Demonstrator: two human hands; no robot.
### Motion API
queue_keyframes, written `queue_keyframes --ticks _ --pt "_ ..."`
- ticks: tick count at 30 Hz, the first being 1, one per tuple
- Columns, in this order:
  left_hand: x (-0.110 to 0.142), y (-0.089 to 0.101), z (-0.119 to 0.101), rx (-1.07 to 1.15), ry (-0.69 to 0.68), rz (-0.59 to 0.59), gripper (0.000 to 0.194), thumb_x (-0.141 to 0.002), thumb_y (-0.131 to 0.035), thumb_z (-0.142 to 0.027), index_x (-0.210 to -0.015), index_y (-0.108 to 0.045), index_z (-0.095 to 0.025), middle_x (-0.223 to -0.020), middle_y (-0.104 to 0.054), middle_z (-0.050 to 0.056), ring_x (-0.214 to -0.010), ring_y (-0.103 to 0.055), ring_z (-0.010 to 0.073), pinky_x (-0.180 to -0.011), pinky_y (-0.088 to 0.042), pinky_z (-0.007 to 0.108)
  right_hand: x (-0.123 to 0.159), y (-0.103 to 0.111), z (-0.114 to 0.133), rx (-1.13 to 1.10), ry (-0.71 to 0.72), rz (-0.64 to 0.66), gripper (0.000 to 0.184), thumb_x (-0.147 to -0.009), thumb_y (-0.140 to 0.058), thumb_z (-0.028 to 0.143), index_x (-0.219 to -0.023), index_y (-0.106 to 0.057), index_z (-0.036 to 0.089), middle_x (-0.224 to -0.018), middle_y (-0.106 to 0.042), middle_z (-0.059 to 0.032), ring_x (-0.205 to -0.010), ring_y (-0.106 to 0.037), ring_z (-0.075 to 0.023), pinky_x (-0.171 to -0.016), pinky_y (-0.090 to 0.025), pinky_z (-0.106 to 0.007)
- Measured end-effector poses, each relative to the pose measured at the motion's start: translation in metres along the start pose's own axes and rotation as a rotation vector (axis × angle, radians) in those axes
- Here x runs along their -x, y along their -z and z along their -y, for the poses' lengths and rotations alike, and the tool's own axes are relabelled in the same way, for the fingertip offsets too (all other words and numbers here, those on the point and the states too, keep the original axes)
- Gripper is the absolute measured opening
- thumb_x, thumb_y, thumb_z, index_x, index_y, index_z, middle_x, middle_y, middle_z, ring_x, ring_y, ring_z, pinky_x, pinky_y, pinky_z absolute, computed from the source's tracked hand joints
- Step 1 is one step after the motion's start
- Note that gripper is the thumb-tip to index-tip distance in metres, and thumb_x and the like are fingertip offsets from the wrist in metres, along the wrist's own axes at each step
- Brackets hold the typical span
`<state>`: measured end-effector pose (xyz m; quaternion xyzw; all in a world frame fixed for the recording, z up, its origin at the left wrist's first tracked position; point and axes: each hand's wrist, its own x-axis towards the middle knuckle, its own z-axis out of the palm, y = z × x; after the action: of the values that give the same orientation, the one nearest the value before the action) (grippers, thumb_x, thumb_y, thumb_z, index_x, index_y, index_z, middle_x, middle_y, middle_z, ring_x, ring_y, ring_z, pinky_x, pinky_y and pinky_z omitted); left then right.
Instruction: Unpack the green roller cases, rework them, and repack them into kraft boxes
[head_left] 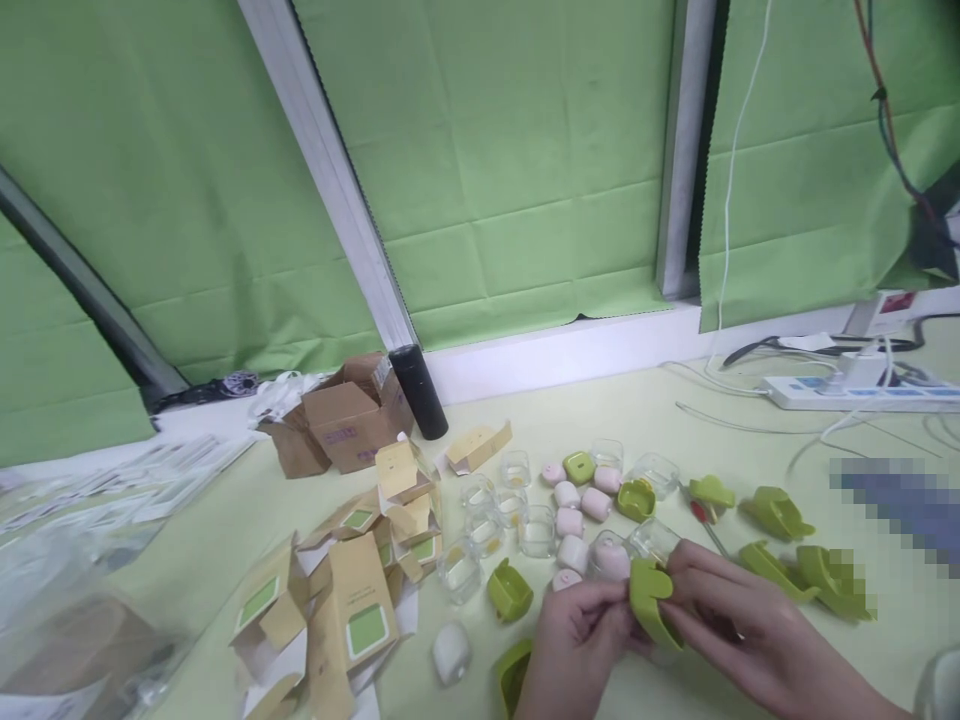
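Observation:
In front of me, my left hand point(574, 635) and my right hand point(739, 610) pinch one curved green shell point(649, 590) between them. Thumb and fingers of the left press its left side, while the right grips its right side. Just beyond lie several pinkish-white rounded pieces point(571, 553) and clear plastic cups point(537, 530). More green shells point(510, 590) are scattered on both sides, several of them at the right point(776, 512). One white rounded piece point(451, 653) rests apart, left of my left hand. A thin tool with a red part point(701, 513) lies behind my right hand.
Opened kraft boxes point(360, 600) with green labels spread over the left of the table. Behind them stand a cardboard carton point(349, 415) and a black cylinder point(418, 392). A white power strip point(817, 393) with cables occupies the back right. Plastic bags point(60, 590) lie far left.

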<state>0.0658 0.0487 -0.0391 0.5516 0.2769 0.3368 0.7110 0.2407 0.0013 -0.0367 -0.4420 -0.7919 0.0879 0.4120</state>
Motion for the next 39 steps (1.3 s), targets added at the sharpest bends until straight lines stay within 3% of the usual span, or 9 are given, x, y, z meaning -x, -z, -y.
queue_keyframes --ticks 10,14,16,18,23,29,32,35,39 --pt "0.002 0.004 0.003 -0.483 -0.066 -0.136 0.010 -0.075 -0.055 -0.024 -0.070 -0.058 -0.016 -0.068 -0.056 0.002 -0.067 -0.050 0.0152 -0.066 -0.040 0.028 -0.003 -0.005 0.003 -0.114 -0.164 0.070 0.027 -0.096 -0.043 0.026 -0.073 -0.057 0.021 -0.074 -0.056 -0.0020 -0.067 -0.059 -0.0131 -0.056 -0.046 -0.021" --pt "0.000 0.001 0.003 -0.265 -0.089 -0.098 0.012 -0.066 -0.057 -0.021 -0.069 -0.046 -0.019 -0.065 -0.046 -0.003 -0.063 -0.042 0.0123 -0.060 -0.035 0.025 0.000 0.001 0.006 -0.085 -0.205 0.046 0.017 -0.091 -0.052 0.034 -0.104 -0.056 0.024 -0.078 -0.060 -0.0005 -0.055 -0.054 -0.0109 -0.046 -0.041 -0.019" --pt "-0.002 0.000 0.005 -0.153 -0.098 -0.079 0.015 -0.063 -0.057 -0.019 -0.068 -0.043 -0.020 -0.064 -0.043 -0.005 -0.062 -0.039 0.0113 -0.059 -0.033 0.025 0.002 0.003 0.006 0.000 -0.155 0.046 0.059 -0.079 -0.068 0.043 -0.128 -0.042 0.025 -0.076 -0.062 0.0019 -0.050 -0.054 -0.0114 -0.043 -0.039 -0.020" --pt "-0.003 0.000 0.007 -0.110 -0.087 -0.056 0.015 -0.061 -0.056 -0.017 -0.066 -0.041 -0.020 -0.063 -0.042 -0.005 -0.061 -0.037 0.0109 -0.058 -0.031 0.024 0.003 0.003 0.006 0.106 -0.063 0.085 0.079 -0.069 -0.077 0.041 -0.135 -0.036 0.028 -0.081 -0.067 0.0017 -0.058 -0.061 -0.0141 -0.048 -0.042 -0.020" --pt "0.002 0.004 0.000 -0.269 -0.055 -0.068 0.013 -0.056 -0.047 -0.011 -0.063 -0.043 -0.020 -0.061 -0.041 -0.005 -0.061 -0.038 0.0110 -0.057 -0.029 0.024 0.003 0.002 0.008 0.271 0.102 0.019 0.051 -0.070 -0.072 0.029 -0.116 -0.051 0.024 -0.080 -0.070 0.0002 -0.059 -0.066 -0.0164 -0.049 -0.042 -0.023" --pt "0.011 0.007 -0.024 -0.489 -0.032 -0.019 0.016 -0.054 -0.042 -0.007 -0.063 -0.043 -0.021 -0.065 -0.042 -0.004 -0.065 -0.042 0.0129 -0.062 -0.032 0.025 0.012 0.004 0.007 0.286 0.181 -0.078 0.050 -0.069 -0.075 0.036 -0.113 -0.054 0.023 -0.079 -0.072 -0.0027 -0.062 -0.069 -0.0200 -0.049 -0.047 -0.025" --pt "0.012 0.009 -0.033 -0.775 -0.061 -0.043 0.020 -0.053 -0.043 -0.004 -0.061 -0.039 -0.022 -0.066 -0.042 -0.003 -0.072 -0.045 0.0162 -0.067 -0.032 0.027 -0.002 0.018 0.002 0.190 0.045 0.088 0.058 -0.072 -0.069 0.053 -0.120 -0.056 0.021 -0.080 -0.072 -0.0036 -0.060 -0.067 -0.0186 -0.047 -0.048 -0.025" --pt "0.011 0.013 -0.039 -0.961 -0.031 -0.025 0.021 -0.053 -0.045 -0.005 -0.060 -0.037 -0.022 -0.068 -0.046 -0.002 -0.078 -0.047 0.0198 -0.070 -0.033 0.029 -0.040 0.037 -0.015 0.280 -0.298 0.227 0.051 -0.092 -0.039 0.056 -0.122 -0.058 0.020 -0.073 -0.070 -0.0034 -0.052 -0.061 -0.0153 -0.043 -0.046 -0.024" --pt "0.013 0.017 -0.038 -1.033 0.082 -0.037 0.013 -0.059 -0.047 -0.011 -0.064 -0.041 -0.022 -0.072 -0.052 0.000 -0.084 -0.046 0.0231 -0.074 -0.033 0.033 -0.105 0.037 -0.054 0.437 -0.429 0.329 0.033 -0.094 -0.047 0.039 -0.116 -0.061 0.020 -0.110 -0.067 -0.0080 -0.095 -0.064 -0.0218 -0.080 -0.050 -0.034"
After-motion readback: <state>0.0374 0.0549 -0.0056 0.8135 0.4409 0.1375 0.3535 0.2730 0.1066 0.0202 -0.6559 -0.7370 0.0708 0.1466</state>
